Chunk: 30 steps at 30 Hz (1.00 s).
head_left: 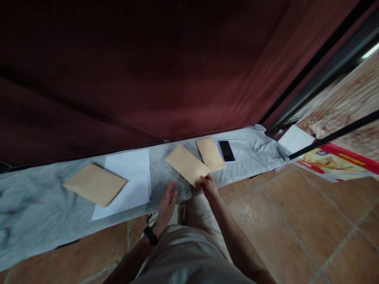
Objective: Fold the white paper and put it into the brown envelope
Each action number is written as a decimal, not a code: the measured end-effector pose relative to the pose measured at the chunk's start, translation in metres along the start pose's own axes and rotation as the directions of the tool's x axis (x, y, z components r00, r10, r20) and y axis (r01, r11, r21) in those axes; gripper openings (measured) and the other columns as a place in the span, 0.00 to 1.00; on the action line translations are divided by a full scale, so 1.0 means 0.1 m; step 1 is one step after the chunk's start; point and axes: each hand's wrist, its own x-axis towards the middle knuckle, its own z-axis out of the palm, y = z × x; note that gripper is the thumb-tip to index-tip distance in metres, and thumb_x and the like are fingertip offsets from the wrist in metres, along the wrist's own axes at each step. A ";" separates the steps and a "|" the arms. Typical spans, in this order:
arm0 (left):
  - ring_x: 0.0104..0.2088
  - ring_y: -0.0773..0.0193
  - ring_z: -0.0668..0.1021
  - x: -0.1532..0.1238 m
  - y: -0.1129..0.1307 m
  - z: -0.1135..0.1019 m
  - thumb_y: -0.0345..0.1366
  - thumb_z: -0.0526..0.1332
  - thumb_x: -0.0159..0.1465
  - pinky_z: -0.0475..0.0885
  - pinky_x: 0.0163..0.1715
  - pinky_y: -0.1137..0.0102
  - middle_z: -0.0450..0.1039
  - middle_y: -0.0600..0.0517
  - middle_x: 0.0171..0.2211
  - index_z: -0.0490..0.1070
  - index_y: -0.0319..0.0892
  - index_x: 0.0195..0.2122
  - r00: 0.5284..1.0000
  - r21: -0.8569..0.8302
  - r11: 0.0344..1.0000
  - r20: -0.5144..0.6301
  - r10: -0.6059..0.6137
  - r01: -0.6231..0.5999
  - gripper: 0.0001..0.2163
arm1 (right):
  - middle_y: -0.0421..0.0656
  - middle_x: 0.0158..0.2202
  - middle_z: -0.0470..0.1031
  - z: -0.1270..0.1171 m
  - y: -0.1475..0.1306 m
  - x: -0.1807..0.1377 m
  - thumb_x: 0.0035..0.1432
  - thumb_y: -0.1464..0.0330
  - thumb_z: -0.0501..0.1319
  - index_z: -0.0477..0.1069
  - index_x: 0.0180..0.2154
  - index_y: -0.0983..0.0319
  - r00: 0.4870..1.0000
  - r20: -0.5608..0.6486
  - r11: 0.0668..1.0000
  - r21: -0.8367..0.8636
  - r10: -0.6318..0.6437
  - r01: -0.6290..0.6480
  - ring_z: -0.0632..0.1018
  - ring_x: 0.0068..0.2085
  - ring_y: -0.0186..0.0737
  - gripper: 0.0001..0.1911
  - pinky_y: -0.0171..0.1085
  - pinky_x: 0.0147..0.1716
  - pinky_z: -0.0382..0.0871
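My right hand (209,186) pinches the near corner of a brown paper envelope (186,163), which lies slanted and partly over a second brown envelope (211,154). To the left, my left hand (167,203) hovers by the near edge of the cloth with its fingers stretched out and nothing in them. A dark watch (151,235) is on that wrist. Further left, another brown envelope or stack of envelopes (96,184) rests on white paper sheets (134,173). Beyond the second envelope lies a phone (226,151) with a dark screen.
A grey cloth (251,144) covers the long narrow surface. Behind it hangs a dark red curtain (177,79). Black metal bars (334,136) stand at the right, beside a white panel (296,139) and a colourful printed box or sheet (334,163). Brown floor tiles (281,221) lie below.
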 end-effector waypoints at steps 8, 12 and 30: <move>0.34 0.61 0.83 0.26 0.36 0.33 0.45 0.74 0.52 0.80 0.36 0.67 0.81 0.47 0.36 0.76 0.40 0.41 0.846 -0.572 0.625 0.315 -0.431 0.531 0.19 | 0.40 0.29 0.78 0.24 0.16 -0.24 0.40 0.60 0.67 0.69 0.31 0.59 0.996 0.055 0.996 0.046 0.073 -0.075 0.78 0.29 0.39 0.15 0.36 0.30 0.75; 0.30 0.65 0.81 0.29 0.42 0.34 0.37 0.75 0.47 0.76 0.30 0.72 0.81 0.50 0.34 0.75 0.40 0.36 0.838 -0.580 0.611 0.294 -0.460 0.539 0.16 | 0.39 0.28 0.77 0.16 0.16 -0.21 0.40 0.56 0.68 0.70 0.31 0.59 0.994 0.037 0.995 0.005 0.103 -0.104 0.78 0.29 0.38 0.18 0.36 0.29 0.75; 0.24 0.67 0.77 0.64 0.64 0.49 0.37 0.69 0.51 0.69 0.24 0.75 0.77 0.54 0.26 0.73 0.41 0.40 0.935 -0.375 0.862 0.224 -0.274 0.342 0.15 | 0.34 0.19 0.71 -0.46 -0.19 0.19 0.41 0.51 0.74 0.73 0.31 0.60 0.990 -0.131 0.985 -0.171 -0.045 0.023 0.71 0.19 0.32 0.23 0.32 0.17 0.70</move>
